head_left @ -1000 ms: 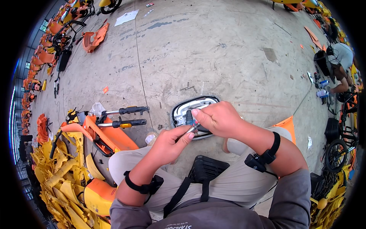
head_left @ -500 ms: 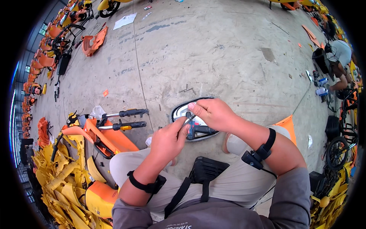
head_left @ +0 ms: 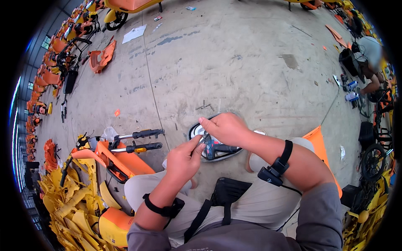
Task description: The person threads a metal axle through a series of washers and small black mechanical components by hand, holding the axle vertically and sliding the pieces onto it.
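Note:
Both of my hands meet in front of me, over an oval seat-like shell [head_left: 193, 133] with a black rim and pale inside. My left hand [head_left: 183, 160] is closed, pinching a small slim metal piece [head_left: 204, 138] between thumb and fingers. My right hand [head_left: 228, 130] closes around the upper end of that piece, its thumb pointing left. Fingers cover much of the piece, so its exact kind cannot be told. Beneath my hands, a dark cordless drill [head_left: 224, 149] rests in the shell, partly hidden by them.
An orange scooter body part with two fork legs [head_left: 136, 148] lies to my left, beside a heap of yellow panels [head_left: 75, 201]. An orange panel [head_left: 320, 144] stands by my right knee. Small dark rods [head_left: 205, 104] lie beyond the shell. At right, another person [head_left: 368, 58] bends over parts.
The view has shifted slightly, so the floor and shell sit lower in the picture. My right hand has turned a little about the metal piece; both hands stay together.

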A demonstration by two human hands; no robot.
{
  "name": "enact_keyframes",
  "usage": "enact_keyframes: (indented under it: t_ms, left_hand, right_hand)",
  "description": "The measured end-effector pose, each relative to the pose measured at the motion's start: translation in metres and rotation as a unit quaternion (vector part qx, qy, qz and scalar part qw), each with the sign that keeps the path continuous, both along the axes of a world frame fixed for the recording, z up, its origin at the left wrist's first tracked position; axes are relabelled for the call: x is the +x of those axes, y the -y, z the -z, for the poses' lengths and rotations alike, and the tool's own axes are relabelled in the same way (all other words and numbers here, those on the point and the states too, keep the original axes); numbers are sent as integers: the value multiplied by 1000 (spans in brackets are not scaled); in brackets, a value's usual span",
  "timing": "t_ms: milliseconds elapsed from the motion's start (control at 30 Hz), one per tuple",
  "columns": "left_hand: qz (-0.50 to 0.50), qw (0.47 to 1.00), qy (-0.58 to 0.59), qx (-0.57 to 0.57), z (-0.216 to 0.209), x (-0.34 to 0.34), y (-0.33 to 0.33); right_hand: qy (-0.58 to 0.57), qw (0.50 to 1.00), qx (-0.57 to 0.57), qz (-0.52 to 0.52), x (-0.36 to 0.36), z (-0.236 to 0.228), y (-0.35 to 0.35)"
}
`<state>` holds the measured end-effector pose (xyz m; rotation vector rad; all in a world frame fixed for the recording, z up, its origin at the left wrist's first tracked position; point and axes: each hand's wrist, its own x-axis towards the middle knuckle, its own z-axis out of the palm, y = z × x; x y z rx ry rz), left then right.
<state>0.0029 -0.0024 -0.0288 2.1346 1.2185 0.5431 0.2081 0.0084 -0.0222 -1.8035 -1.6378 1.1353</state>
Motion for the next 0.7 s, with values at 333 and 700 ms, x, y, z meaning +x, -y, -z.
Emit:
enact_keyframes:
  t_ms: [333, 700]
  left_hand:
    - [-29, 950, 120, -287, -5, -16, -6]
    - [-41, 902, 166, -397, -20, -16, -13]
  right_hand:
    - [7, 997, 53, -52, -12, 14, -6]
    - [-4, 993, 112, -26, -12, -5, -2]
